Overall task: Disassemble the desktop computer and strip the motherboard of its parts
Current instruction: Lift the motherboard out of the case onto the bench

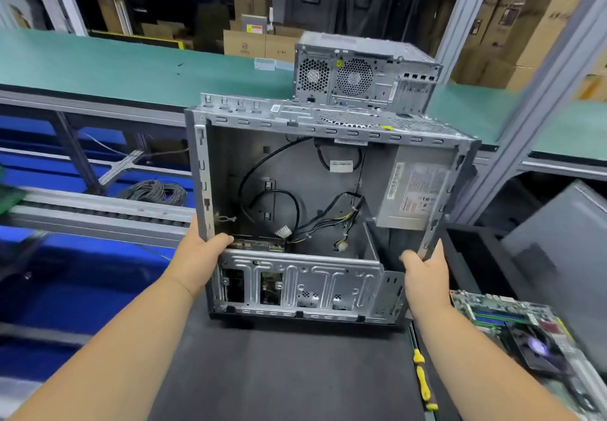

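**Both hands on the gutted case, motherboard waiting at the right**

At far left a coil of grey cable lies on the lower rack beside blue bins. The left hand grips the left front edge of the computer case: the fingers curl round the metal post and into the opening, with the thumb outside. The case stands on the dark mat, its open side toward the person, and sits between the two hands. It is a box of dull, stamped sheet steel, ribbed along the lower drive cage. Inside, loose black wires loop across the bare back wall, and the boxy grey power supply fills the upper right corner. Behind it a second, closed computer rests on the green bench.

The right hand holds the case's right edge, fingers pressed together along the frame, thumb tucked inside. A yellow-handled screwdriver lies just right of the mat. The motherboard, flat and green with a fan, lies nearest the right hand, so that hand is likely to reach it first.
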